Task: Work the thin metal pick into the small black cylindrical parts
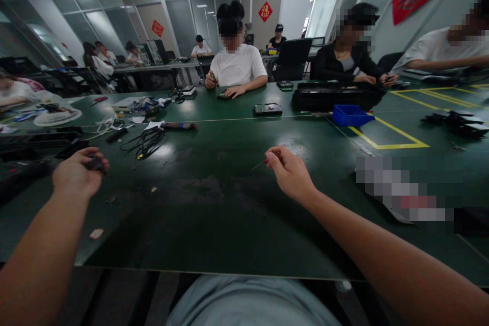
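Two hands are being held above the desk (pixel 229 204) near its front edge, left hand (pixel 76 175) curled around a small dark part (pixel 94 164), right hand (pixel 290 173) pinching a thin screwdriver (pixel 263 163) that could be dropped if loosened.

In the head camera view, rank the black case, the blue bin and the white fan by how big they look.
1. Black case, clearly largest.
2. White fan and blue bin look about alike; they sit on opposite sides at uncertain depth, so I won't rank them.
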Available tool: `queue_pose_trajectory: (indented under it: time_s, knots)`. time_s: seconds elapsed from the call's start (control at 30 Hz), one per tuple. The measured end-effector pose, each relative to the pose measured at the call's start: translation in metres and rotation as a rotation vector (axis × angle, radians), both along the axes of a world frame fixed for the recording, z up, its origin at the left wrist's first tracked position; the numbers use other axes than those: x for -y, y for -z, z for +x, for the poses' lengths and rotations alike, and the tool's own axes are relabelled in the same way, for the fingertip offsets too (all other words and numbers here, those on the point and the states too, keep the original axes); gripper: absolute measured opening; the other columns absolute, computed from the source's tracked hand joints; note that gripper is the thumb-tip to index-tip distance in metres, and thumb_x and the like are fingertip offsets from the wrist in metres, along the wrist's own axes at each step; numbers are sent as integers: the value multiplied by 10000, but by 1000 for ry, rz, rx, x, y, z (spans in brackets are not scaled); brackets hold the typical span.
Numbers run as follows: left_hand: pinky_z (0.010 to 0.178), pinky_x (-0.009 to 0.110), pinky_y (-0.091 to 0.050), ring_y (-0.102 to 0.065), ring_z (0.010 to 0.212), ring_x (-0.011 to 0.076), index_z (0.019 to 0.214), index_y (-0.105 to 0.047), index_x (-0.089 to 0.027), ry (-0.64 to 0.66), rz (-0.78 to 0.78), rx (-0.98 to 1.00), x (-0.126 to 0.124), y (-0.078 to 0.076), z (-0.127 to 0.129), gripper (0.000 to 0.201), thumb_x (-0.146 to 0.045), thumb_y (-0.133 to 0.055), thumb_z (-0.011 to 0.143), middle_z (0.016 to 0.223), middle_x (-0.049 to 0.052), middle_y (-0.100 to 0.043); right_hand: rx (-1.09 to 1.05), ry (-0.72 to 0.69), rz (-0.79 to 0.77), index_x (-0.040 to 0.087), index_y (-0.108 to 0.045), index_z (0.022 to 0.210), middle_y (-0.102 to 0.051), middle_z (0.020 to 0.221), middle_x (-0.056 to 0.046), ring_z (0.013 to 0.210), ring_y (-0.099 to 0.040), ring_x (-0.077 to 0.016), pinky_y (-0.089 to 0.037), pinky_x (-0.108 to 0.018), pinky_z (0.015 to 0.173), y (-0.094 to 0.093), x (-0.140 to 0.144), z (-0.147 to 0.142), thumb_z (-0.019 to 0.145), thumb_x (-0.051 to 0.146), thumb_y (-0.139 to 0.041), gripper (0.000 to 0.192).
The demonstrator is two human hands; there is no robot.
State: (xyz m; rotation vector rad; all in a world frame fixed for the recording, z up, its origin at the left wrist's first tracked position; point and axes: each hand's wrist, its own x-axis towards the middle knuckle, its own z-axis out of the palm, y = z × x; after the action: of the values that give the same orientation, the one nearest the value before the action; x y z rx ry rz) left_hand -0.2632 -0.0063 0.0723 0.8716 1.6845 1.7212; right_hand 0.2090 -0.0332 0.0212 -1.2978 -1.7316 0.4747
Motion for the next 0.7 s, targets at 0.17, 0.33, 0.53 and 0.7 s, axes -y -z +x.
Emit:
queue_pose_trajectory:
  time_s: [0.17,0.33,0.53,0.7]
  knots:
    - [631,239,-406,-487,639,128,810,-528,-115,307,58,196,-11,-5,98,202,-8,-444,661,675,7,-505,5,6,-4,206,-610,961,-697,806,-54,758,-662,-214,-468,-334,683,-2,1,0,980,393,-450,247]
    - [613,274,-420,-511,643,160,819,-589,-121,666,41,173,-12,1,180,222,-78,-456,647,721,42,-524,-9,12,0,207,-612,969,-701,814,-55,770,-665,-215,-469,-333,687,-2,1,1,979,394,-447,250]
    - [663,294,-425,-528,713,173,883,-645,-135,982,-35,-114,4,12,261,281,-127,-444,686,769,54,-581,-38,33,13,215,-611,956,-699,815,-50,772,-661,-212,-467,-334,693,-1,0,2,976,397,-458,239]
    - [688,295,-423,-559,751,173,1101,-604,-169,1125,-135,-467,16,35,292,344,-165,-416,812,832,34,-620,-71,44,29,218,-608,969,-690,833,-44,778,-652,-205,-461,-335,701,1,0,2,985,405,-451,244]
